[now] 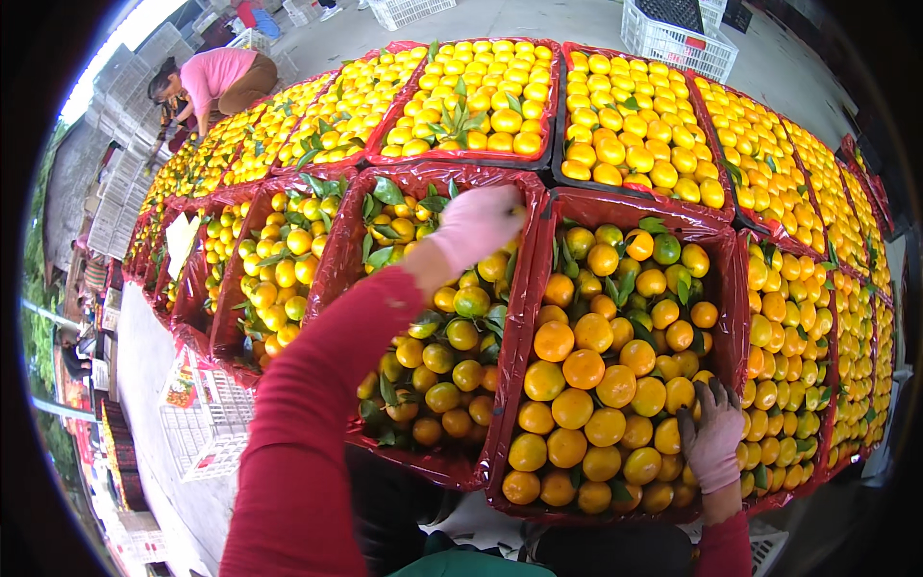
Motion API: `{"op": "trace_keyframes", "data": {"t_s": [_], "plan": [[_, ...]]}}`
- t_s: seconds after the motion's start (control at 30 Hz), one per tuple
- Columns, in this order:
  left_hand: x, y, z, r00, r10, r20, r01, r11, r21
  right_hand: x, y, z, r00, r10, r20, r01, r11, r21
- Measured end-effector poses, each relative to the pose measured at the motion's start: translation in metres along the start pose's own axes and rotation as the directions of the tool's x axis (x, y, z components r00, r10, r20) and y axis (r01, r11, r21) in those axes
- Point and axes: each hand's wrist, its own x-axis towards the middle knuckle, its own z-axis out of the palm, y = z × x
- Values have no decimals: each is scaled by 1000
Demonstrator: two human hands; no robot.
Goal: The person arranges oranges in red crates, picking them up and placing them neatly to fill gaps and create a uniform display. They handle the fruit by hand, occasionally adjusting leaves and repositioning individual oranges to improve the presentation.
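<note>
Red-lined crates of mandarins stand before me. In a pink glove, my left hand [482, 223] reaches over the top right of a crate of loosely piled mandarins [438, 358]; a small part of a fruit seems to show at its blurred fingertips, and its grip is unclear. My right hand [710, 430], in a pink glove with dark fingertips, rests at the right side of the neighbouring crate [559, 209], its fingers curled against a mandarin [680, 395]. The near mandarins [583, 369] there lie in rows; the farther ones lie loosely among green leaves.
Filled crates [476, 94] of mandarins adjoin on the far side and right. A person in a pink top [216, 76] bends over crates at the upper left. White plastic crates stand at the back [678, 43] and lower left [205, 425].
</note>
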Motion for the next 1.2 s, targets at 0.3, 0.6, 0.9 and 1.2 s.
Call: {"op": "trace_keyframes", "data": {"t_s": [0.3,0.6,0.9,1.2], "plan": [[-30,-45,30,948,-291,128,314,798,-514,0,-3,-7,986,117,117,-115,993,-27],[13,168,81,868,441,228,-343,864,-368,-1,-1,-7,956,165,243,-160,986,-41],[40,212,138,712,523,469,-553,829,-84,-2,1,-8,974,131,184,-132,991,-3],[48,200,179,668,577,471,-628,776,-61,-3,0,-4,997,82,1,-82,996,31]]}}
